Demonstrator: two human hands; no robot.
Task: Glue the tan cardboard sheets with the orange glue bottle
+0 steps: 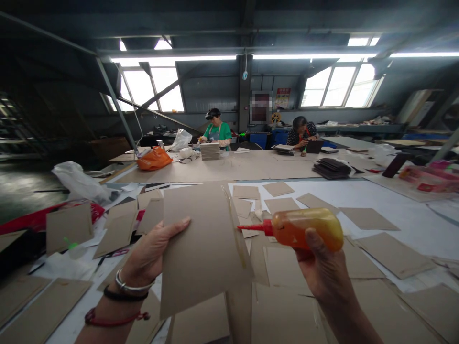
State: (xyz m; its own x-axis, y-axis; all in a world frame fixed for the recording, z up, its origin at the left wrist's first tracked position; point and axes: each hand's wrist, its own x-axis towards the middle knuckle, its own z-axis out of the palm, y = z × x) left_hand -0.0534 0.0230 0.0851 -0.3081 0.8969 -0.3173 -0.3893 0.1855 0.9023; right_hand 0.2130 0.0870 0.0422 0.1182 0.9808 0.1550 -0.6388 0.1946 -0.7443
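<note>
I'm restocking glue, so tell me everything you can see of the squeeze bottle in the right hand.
The squeeze bottle is translucent plastic, holding an amber-yellow liquid, likely glue, with a red tapered nozzle. It lies nearly level, nozzle pointing left, cradled by the right hand, thumb across its side. The nozzle tip is near the cardboard sheet in the left hand; contact is unclear.

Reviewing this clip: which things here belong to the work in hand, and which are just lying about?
In use: left hand holding a cardboard sheet; right hand holding a squeeze bottle.

Lying about: loose cardboard pieces; orange bag; white plastic bag.
</note>
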